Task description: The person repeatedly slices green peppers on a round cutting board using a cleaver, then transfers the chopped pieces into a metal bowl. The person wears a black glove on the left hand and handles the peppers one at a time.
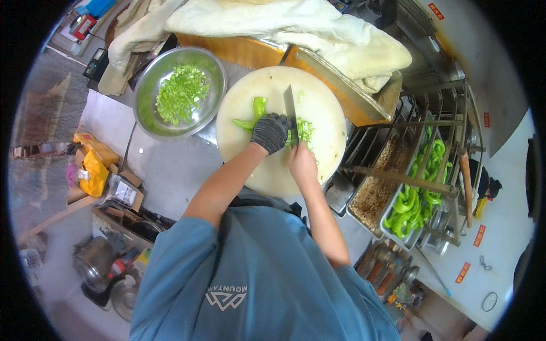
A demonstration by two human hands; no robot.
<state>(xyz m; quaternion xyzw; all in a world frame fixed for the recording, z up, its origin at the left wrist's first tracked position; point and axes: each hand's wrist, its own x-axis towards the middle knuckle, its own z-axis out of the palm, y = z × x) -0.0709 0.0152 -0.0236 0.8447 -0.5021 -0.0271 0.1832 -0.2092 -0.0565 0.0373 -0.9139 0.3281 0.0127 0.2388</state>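
My left hand (271,133), in a dark knitted glove, presses green peppers (259,107) onto a round white cutting board (247,170). Two pepper pieces stick out past its fingers, one upward and one to the left. Bare, my right hand (303,162) grips the handle of a cleaver (291,111), whose blade stands just right of the gloved fingers. Chopped green pepper (305,128) lies on the board along the blade's right side. To the left of the board, a steel bowl (143,115) holds a heap of chopped green pepper (181,93).
White cloth (256,19) covers wooden-sided boxes (230,50) behind the board. A metal rack (401,179) at right stands by a tray of whole green peppers (409,209) and a tray of brown crumbly food (375,187). Yellow packages (94,172) lie at left.
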